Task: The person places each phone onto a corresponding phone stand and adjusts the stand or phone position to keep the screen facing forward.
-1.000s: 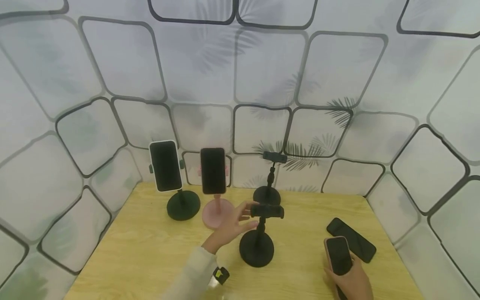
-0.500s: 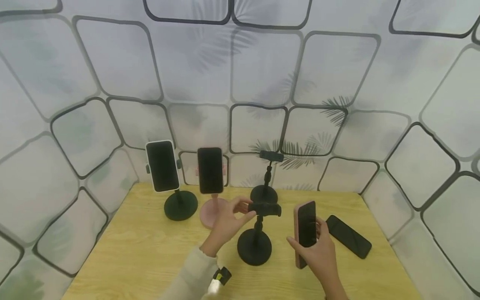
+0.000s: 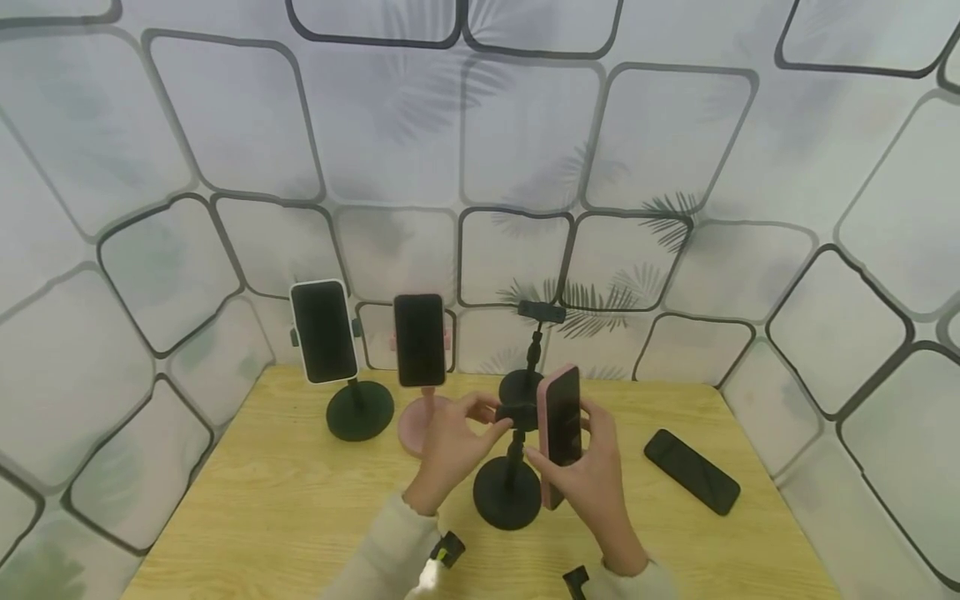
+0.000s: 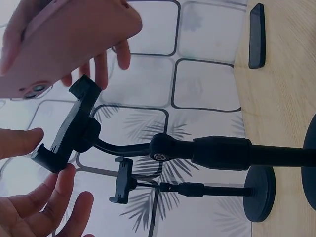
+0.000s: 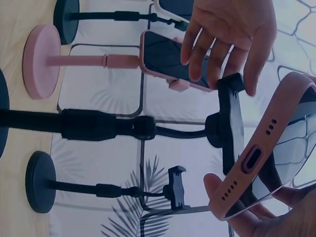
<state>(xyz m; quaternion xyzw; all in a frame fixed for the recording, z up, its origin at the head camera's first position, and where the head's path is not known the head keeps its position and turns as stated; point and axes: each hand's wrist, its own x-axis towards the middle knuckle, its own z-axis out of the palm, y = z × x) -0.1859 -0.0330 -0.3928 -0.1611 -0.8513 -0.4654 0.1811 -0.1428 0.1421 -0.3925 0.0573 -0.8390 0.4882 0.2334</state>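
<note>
On the table (image 3: 300,492), four stands and four phones, two pairs mated. Green stand (image 3: 360,410) carries the white phone (image 3: 324,331); pink stand (image 3: 414,427) carries a dark phone (image 3: 420,340). Both sit upright in their holders, so I'd call those done.

In hand: pink phone (image 3: 561,417), up beside the front stand's (image 3: 507,493) clamp (image 3: 517,415), back turned towards it, tilted, not seated. Contact with the clamp: can't tell. Left hand (image 3: 453,444) pinches one end of the clamp, thumb on one side, fingers on the other. Right hand (image 3: 596,475) grips the pink phone by its long edges, thumb opposite fingers.

Left, as things lie: pink phone isn't in the clamp; black phone (image 3: 692,472) lies flat on the table, right side, untouched; rear stand (image 3: 516,387) has no phone in its holder. My read: roughly half way, third pair in work.

Labels: nothing legible. All screens dark. Pink phone shows a lens area on its back plus port and speaker holes on its end, no readable logo. Stands show no markings I can make out. Yellow-green patch on the left wrist mount (image 3: 448,550) is too small to read.
</note>
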